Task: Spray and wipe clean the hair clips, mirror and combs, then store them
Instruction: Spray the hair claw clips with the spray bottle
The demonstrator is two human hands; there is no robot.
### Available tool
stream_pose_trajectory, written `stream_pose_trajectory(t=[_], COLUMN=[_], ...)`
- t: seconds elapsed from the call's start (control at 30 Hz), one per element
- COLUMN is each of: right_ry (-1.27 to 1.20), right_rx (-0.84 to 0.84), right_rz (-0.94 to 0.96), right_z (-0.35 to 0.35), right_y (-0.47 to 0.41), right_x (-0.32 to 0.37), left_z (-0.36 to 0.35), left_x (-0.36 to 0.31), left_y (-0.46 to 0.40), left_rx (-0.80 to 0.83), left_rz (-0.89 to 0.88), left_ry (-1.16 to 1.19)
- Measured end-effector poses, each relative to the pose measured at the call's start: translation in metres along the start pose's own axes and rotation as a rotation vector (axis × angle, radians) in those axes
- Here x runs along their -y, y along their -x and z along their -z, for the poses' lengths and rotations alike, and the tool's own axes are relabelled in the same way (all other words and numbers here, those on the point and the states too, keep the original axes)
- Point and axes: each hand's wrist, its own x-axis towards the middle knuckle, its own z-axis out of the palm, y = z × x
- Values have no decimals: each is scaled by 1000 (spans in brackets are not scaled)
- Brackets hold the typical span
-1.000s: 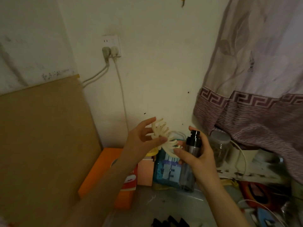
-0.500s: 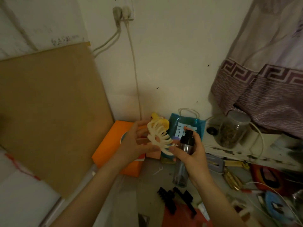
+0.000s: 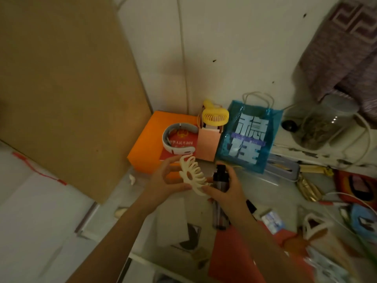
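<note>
I see my left hand (image 3: pixel 163 180) holding a cream hair clip (image 3: pixel 192 175) up over the tabletop (image 3: pixel 265 186), thumb under its lower edge and fingers spread behind its upper teeth, so the clip's curved prongs fan out toward my right. My right hand (image 3: pixel 226 193) is wrapped round a spray bottle (image 3: pixel 220 176), upright, with its black nozzle head just beside the clip and my forefinger resting on top of that head; the tip of my right thumb touches the clip's lower end. The bottle's clear body runs down behind my palm and shows again below my wrist. Behind the two hands an orange box (image 3: pixel 146 144) sits against the wall, with a red booklet (image 3: pixel 179 144) and a white neck band (image 3: pixel 173 137) lying on it. Just right of it stands a small pink box (image 3: pixel 208 146) with a yellow handheld fan (image 3: pixel 215 116) poking out of the top, and beside that a blue plastic bag (image 3: pixel 248 137) with big white characters. Farther right a clear jar (image 3: pixel 324 123) with dark contents stands under a purple patterned curtain (image 3: pixel 342 58). A brown board (image 3: pixel 67 88) leans against the wall on my left. The nearer right side of the tabletop is cluttered and too blurred for me to name much.
</note>
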Motion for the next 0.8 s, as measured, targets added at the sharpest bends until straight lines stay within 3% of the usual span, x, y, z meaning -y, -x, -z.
stream_pose_trajectory(t=[0.3, 0.8], right_ry=[61, 133], right_rx=[-117, -364], right_rz=[-237, -426], right_z=[-67, -154], right_y=[-23, -21], right_x=[-73, -158], left_z=[51, 101], left_x=[88, 191], left_y=[-29, -51], left_rx=[93, 165], left_rz=[200, 425], left_ry=[89, 104])
